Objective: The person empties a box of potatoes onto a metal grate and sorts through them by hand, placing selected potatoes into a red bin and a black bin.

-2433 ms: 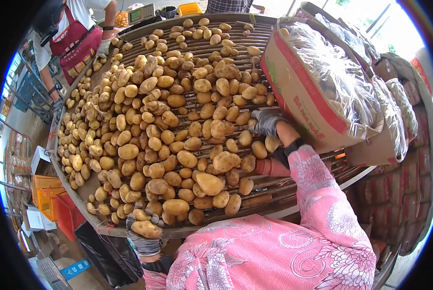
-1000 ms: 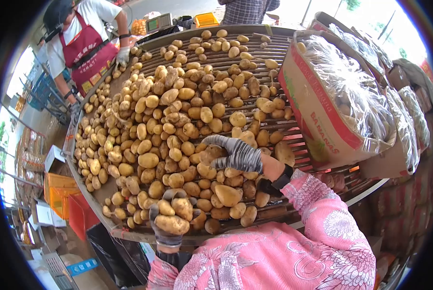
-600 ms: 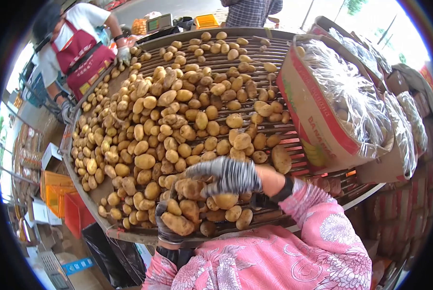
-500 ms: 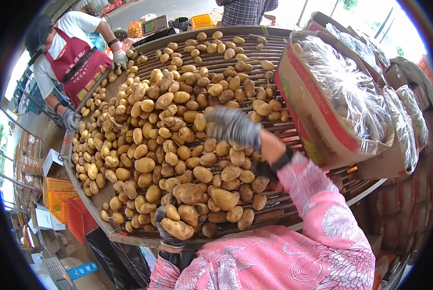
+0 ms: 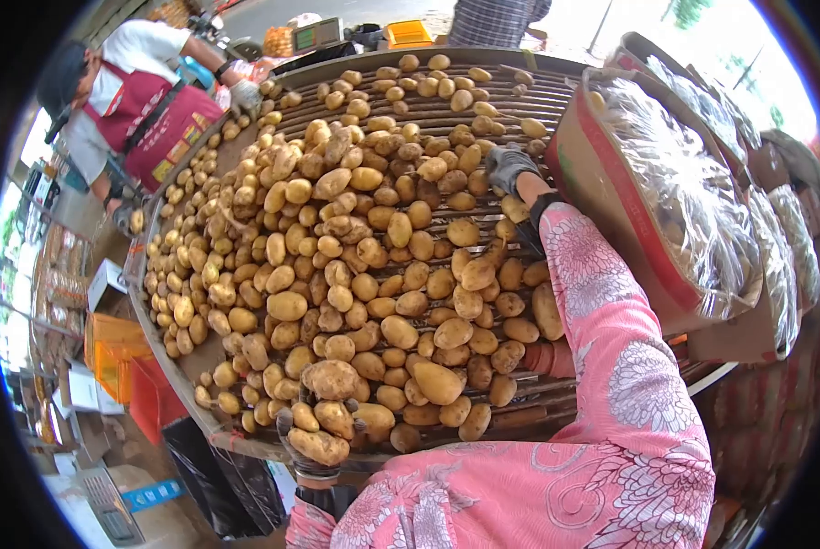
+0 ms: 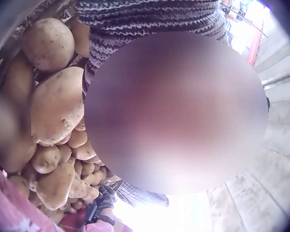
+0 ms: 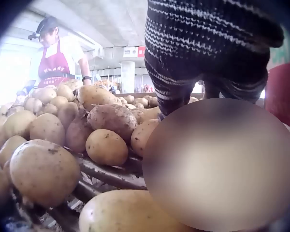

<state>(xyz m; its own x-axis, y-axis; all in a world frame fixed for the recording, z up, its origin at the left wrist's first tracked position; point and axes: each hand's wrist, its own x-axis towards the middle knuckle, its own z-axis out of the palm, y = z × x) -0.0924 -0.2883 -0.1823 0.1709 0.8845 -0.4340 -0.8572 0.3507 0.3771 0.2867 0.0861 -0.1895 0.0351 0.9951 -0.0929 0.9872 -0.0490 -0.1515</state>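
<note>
Potatoes (image 5: 333, 183), loose and soil-marked: I am seeing them heaped across the middle of the head view, taken as the dial, and spreading toward 9 o'clock; they are resting on a slatted table (image 5: 483, 53).

Left hand (image 5: 313, 465), striped knit glove, 7 o'clock: it is grasping three potatoes (image 5: 318, 446) in curled fingers. A larger potato (image 5: 330, 378) is lying at the fingertips.

Right hand (image 5: 509, 167), dark striped glove, between 1 and 2 o'clock: it is reaching down at the heap's edge. I am not able to tell whether it is gripping anything; its fingers are partly hidden, and a blur is covering part of the right wrist view.

Cardboard box (image 5: 579, 174), red-banded, between 2 and 3 o'clock: it is standing just beside the right hand, with clear plastic film (image 5: 675, 174) bunching at its top.

Pink floral sleeve (image 5: 629, 366): it is stretching from 5 o'clock up to the right hand.

Outlying items: a person in a maroon apron (image 5: 158, 128) is leaning at the table's edge, 10 o'clock; a digital scale (image 5: 316, 35) is sitting at 11, a yellow basket (image 5: 408, 35) at 12, an orange crate (image 5: 115, 352) and a red crate (image 5: 156, 393) between 8 and 9.
</note>
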